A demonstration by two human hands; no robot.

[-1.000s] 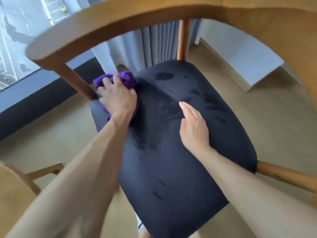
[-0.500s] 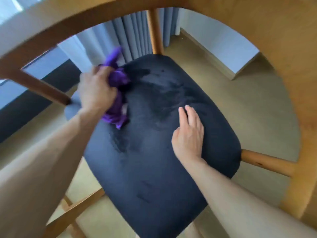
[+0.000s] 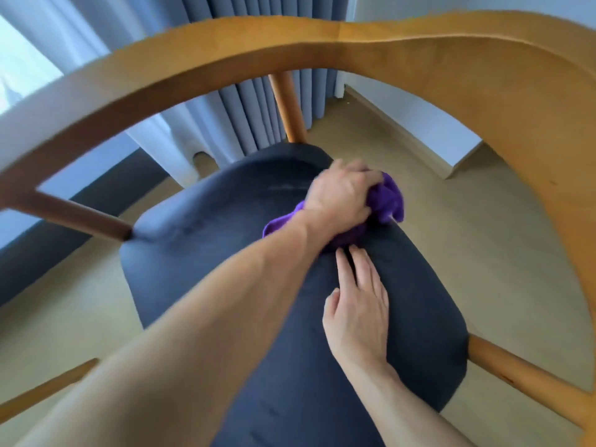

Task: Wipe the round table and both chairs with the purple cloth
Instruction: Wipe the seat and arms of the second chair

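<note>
Chair seat [image 3: 290, 366]: wiping under way. Left hand [image 3: 338, 201] grips bunched cloth [image 3: 387, 201] at far right edge; right hand [image 3: 358, 304] flat, steadying. Table, second chair: unseen.

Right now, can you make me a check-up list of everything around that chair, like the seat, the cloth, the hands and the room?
Surface: dark padded chair seat, with faint wipe streaks near its far end.
Job's things: purple cloth, bunched, at the seat's far right edge; wooden chair frame curving over the seat. The round table and second chair are not in view.
Clutter: nothing seen.
Hands: left hand grips the cloth and presses it on the seat; right hand lies flat on the seat, fingers straight, just short of the cloth.
Cables: nothing seen.
Surroundings: blue-grey curtains, a bright window, light wood floor, white wall.
</note>
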